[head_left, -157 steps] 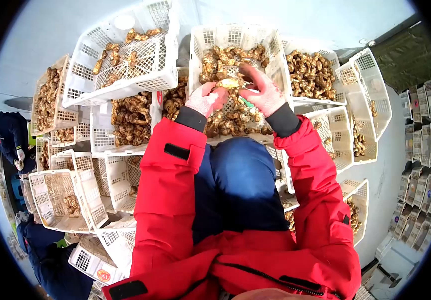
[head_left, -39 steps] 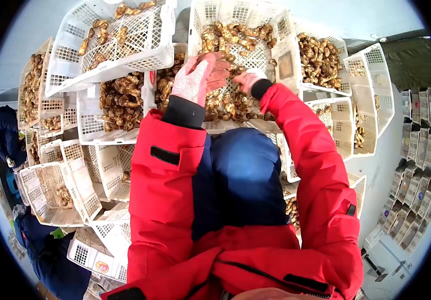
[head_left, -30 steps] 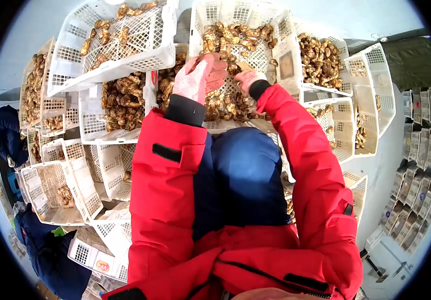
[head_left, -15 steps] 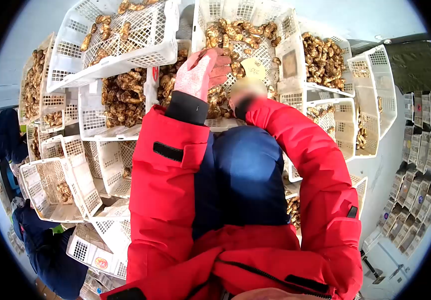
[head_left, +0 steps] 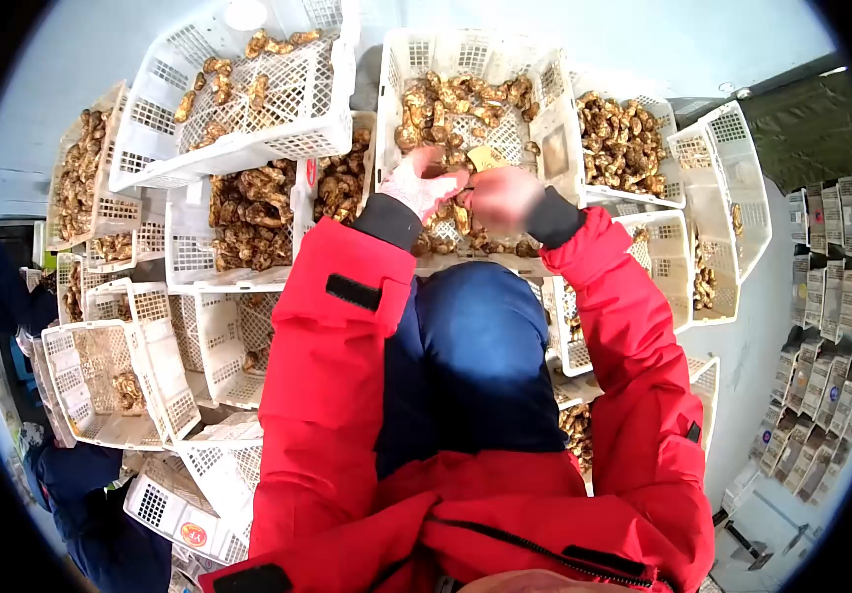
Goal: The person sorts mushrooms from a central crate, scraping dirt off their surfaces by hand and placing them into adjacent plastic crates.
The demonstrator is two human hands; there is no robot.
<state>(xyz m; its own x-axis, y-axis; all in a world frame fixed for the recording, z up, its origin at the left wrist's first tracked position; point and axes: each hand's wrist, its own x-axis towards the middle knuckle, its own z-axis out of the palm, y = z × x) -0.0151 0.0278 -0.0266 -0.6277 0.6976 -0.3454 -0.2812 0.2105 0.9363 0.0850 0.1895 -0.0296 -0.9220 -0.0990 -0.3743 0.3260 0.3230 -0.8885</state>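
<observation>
My left hand (head_left: 426, 188), in a pale pinkish glove, is over the near part of a white plastic crate (head_left: 556, 128). Its fingers are bent toward my right hand, around something I cannot make out. My right hand (head_left: 505, 196) meets the left fingertips and is smeared by motion, so its grip is unclear. A small dark sliver shows between the two hands. Golden-brown mushrooms (head_left: 446, 104) lie in the crate under and beyond my hands. Just above my fingers lies a yellowish paper tag (head_left: 486, 158) with writing.
A raised white crate (head_left: 248, 153) with a few mushrooms stands at the upper left, above a fuller one. Another full crate (head_left: 623, 143) is at the right. Tilted crates (head_left: 105, 381) fill the left side. A person in dark clothing (head_left: 100, 514) is at the lower left.
The right hand has moved back and right, away from the crate's near edge. My left hand has come lower and now meets it. The view has shifted slightly.
</observation>
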